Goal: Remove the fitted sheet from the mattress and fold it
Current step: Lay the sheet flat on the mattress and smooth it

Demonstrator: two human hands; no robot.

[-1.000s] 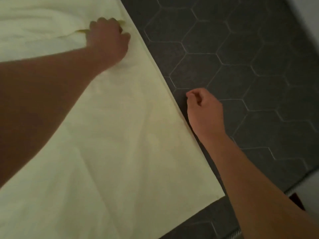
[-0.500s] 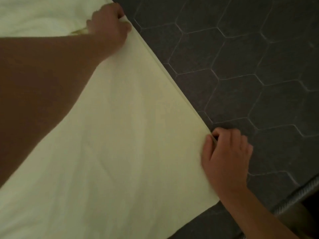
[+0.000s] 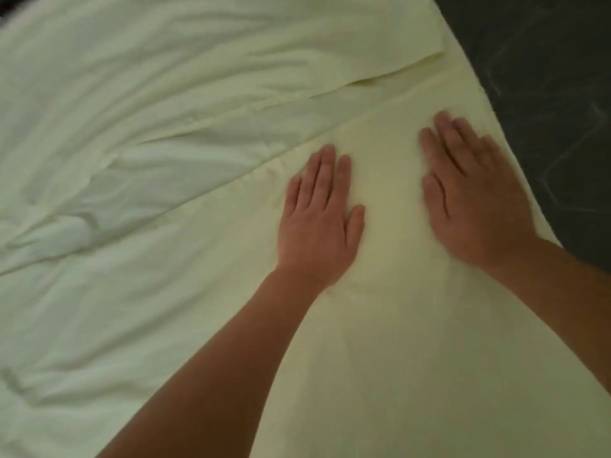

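Note:
The pale yellow fitted sheet (image 3: 390, 342) lies spread flat and fills most of the head view, with a folded layer whose edge runs diagonally from the left middle up to the upper right. My left hand (image 3: 319, 223) rests palm down on the sheet with straight fingers. My right hand (image 3: 469, 200) also lies flat on the sheet, fingers straight, close to the sheet's right edge and a little blurred. Neither hand holds any cloth.
Wrinkled cloth (image 3: 132, 143) of the same pale colour bunches to the left and at the top. Dark tiled floor (image 3: 545, 94) shows along the right side beyond the sheet's edge.
Both hands have let go of the sheet's edge and now lie flat on top of it. The view has swung left, so more sheet and less floor show.

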